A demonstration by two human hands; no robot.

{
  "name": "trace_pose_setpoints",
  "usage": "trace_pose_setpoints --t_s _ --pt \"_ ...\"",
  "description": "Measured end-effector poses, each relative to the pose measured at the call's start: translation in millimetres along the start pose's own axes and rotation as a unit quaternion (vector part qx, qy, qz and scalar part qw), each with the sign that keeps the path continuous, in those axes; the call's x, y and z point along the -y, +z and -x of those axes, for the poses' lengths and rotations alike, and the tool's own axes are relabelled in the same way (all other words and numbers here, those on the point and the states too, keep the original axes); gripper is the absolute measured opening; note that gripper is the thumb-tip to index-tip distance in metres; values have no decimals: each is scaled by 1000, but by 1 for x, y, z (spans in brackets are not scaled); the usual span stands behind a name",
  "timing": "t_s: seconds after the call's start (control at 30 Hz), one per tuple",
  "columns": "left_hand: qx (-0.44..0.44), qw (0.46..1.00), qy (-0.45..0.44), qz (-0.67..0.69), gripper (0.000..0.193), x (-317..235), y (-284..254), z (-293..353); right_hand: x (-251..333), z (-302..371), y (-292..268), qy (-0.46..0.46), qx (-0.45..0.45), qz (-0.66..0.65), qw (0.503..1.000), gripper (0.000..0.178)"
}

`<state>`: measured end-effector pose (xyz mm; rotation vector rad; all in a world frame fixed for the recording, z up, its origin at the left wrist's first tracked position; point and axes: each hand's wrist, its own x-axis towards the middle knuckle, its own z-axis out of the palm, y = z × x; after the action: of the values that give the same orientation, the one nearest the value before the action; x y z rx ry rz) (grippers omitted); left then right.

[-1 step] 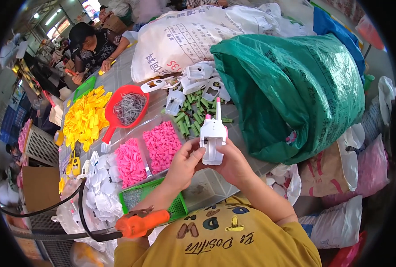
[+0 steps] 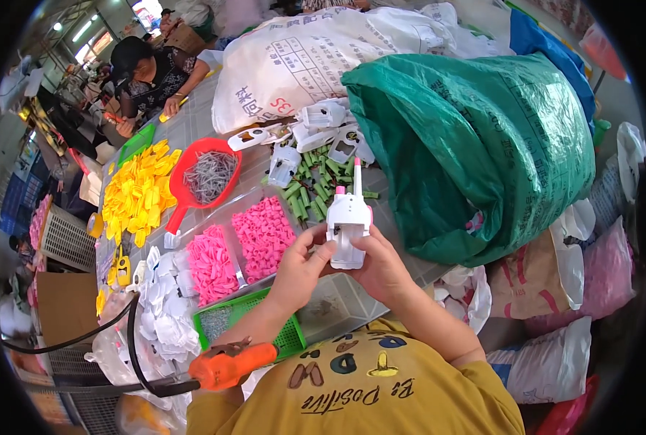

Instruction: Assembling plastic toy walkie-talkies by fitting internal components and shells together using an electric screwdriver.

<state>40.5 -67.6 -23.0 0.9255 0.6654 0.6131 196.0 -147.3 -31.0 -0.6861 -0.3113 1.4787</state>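
In front of my chest, both hands hold a white plastic casing with a tall pink-tipped stem, a short pink knob and a hollow lower part. My left hand grips its left side, thumb on the lower edge. On the opposite side, my right hand has its thumb near the hollow; the fingers behind are partly hidden. Beyond the casing lie short green tubes and several similar white casings. To the left of my hands, a clear divided tray holds small pink parts in two compartments.
A red scoop of metal screws or pins lies beside yellow parts. A green basket and an orange power tool with a black cable are near my left forearm. A big green sack stands right; another person sits far left.
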Motion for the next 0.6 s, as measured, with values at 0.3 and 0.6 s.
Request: trace_pose_setpoints --t_s 0.3,0.6 --pt "-66 704 443 -552 28 -11 17 3 -5 8 2 -41 -65 -9 997 69" --pt "-19 648 484 -589 29 -2 22 -6 -3 14 -2 -29 -76 -14 997 62"
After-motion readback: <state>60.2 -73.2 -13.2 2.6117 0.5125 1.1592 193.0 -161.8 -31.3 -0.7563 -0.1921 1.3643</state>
